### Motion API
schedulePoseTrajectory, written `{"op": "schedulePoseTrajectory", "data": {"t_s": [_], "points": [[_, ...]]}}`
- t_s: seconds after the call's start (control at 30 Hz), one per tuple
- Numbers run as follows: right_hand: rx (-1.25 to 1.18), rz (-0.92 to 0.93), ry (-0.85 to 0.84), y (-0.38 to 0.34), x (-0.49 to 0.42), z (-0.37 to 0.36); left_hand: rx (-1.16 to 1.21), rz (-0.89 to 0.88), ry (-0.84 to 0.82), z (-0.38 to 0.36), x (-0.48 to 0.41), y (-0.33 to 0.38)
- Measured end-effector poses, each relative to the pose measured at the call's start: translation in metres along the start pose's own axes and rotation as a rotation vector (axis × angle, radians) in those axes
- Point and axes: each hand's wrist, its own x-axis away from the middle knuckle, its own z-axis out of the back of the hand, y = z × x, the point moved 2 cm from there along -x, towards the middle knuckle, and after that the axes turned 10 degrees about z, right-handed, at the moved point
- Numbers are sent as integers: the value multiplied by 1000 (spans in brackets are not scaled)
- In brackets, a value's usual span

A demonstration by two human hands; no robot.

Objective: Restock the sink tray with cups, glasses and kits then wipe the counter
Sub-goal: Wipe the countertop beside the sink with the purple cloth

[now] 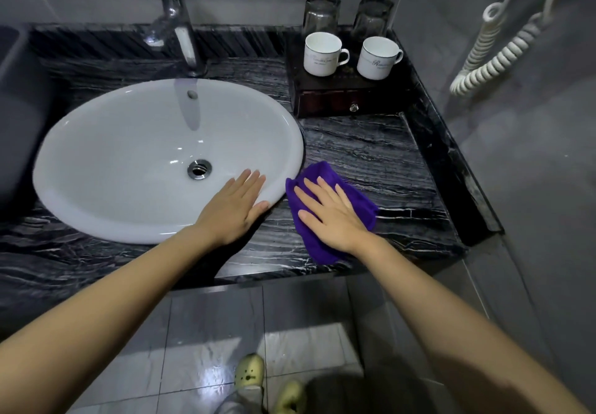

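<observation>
My right hand (332,212) lies flat with straight fingers on a purple cloth (361,199), pressing it onto the black marble counter (371,152) just right of the sink. My left hand (233,207) rests flat and open on the front right rim of the white sink basin (122,162). At the back right corner stands a dark wooden tray (335,99) with a small drawer. On it stand two white cups (321,54) (377,58) and, behind them, two upturned glasses (321,13) (372,15). No kits are visible.
A chrome tap (175,17) rises behind the basin. A white coiled cord (493,55) hangs on the right wall. The counter has a raised dark edge (451,168) along its right side. Below are grey floor tiles and my shoes (250,370).
</observation>
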Motion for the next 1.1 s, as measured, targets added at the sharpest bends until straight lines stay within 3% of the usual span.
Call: {"op": "schedulePoseTrajectory", "data": {"t_s": [0.37,0.67,0.97,1.1], "points": [[186,-89,166,-54,16,-42,-66,49,17,7,38,-46],[214,-431,303,-78,-11,-51,-73,42,77,2,40,-46],[167,-428,270,-48,-44,-28,-61,65,69,4,40,-45],[118,-371,377,-34,-44,-5,-58,71,57,5,40,-44]]}}
